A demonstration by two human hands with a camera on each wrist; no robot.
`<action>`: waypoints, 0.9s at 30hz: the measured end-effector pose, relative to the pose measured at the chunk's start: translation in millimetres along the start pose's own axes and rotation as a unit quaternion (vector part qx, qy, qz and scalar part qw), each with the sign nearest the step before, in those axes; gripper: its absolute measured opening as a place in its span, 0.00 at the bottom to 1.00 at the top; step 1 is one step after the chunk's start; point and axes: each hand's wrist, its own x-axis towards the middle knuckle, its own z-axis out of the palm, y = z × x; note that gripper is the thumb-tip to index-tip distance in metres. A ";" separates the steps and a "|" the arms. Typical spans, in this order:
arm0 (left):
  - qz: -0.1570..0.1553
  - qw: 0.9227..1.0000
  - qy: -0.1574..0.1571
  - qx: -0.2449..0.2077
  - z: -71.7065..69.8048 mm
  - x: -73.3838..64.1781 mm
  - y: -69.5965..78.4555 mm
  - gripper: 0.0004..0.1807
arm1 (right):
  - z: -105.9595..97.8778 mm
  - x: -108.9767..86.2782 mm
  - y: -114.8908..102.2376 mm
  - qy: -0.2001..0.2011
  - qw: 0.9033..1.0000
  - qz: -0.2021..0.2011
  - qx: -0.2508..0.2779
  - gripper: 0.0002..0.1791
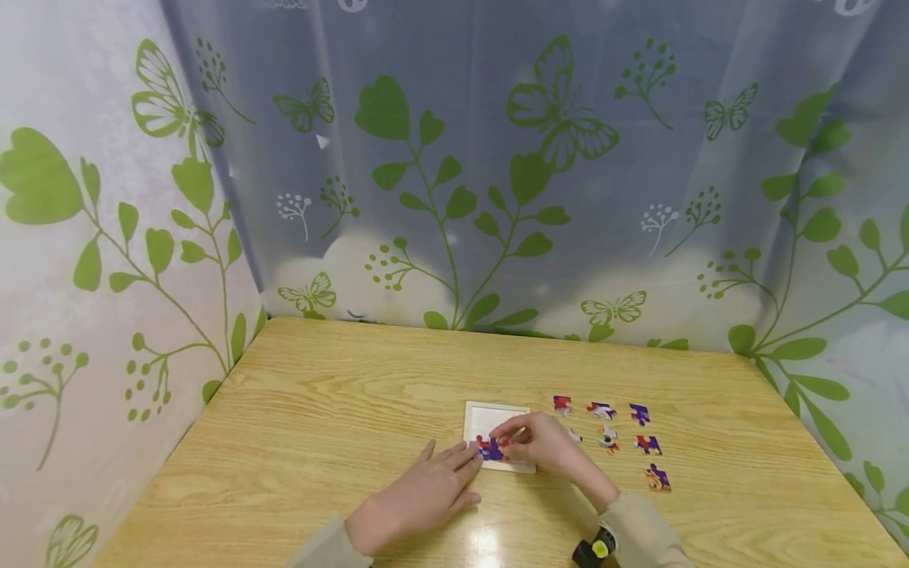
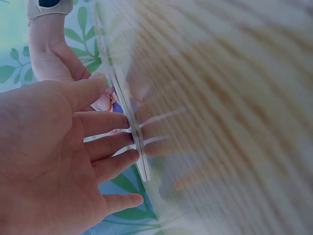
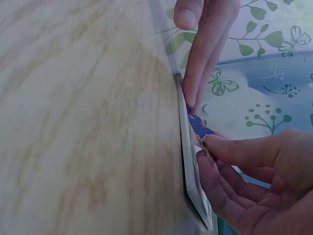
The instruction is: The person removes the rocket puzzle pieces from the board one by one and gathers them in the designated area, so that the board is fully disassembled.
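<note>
A white square puzzle tray (image 1: 467, 418) lies on the table with joined purple and red jigsaw pieces (image 1: 488, 450) along its near side. My left hand (image 1: 435, 487) lies flat at the tray's left, fingers straight, fingertips on the tray edge and the leftmost pieces. Those fingertips hide part of the pieces. Between thumb and fingers, my right hand (image 1: 545, 443) pinches a red and orange jigsaw piece (image 1: 505, 444) at the right end of the row. The right wrist view shows a blue-purple piece (image 3: 199, 127) in the tray beside the pinching thumb.
Several loose jigsaw pieces lie right of the tray, among them a red one (image 1: 562, 403), a purple one (image 1: 639, 413) and a purple-orange one (image 1: 658, 477). The right forearm passes close by them. A patterned curtain (image 1: 454, 237) stands behind the wooden table (image 1: 341, 394).
</note>
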 end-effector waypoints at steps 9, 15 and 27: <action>-0.002 1.000 0.000 0.000 -1.7 0.0 2.3 0.32 | -14.7 -0.2 -2.5 0.035 0.999 0.001 0.012 0.11; -0.001 1.000 -0.001 0.000 -1.6 0.4 1.8 0.32 | -25.3 -4.0 -2.0 0.046 0.998 0.007 0.032 0.11; 0.002 1.000 -0.003 -0.002 0.8 0.5 0.2 0.32 | -46.5 -18.6 10.5 0.072 0.996 0.037 0.036 0.12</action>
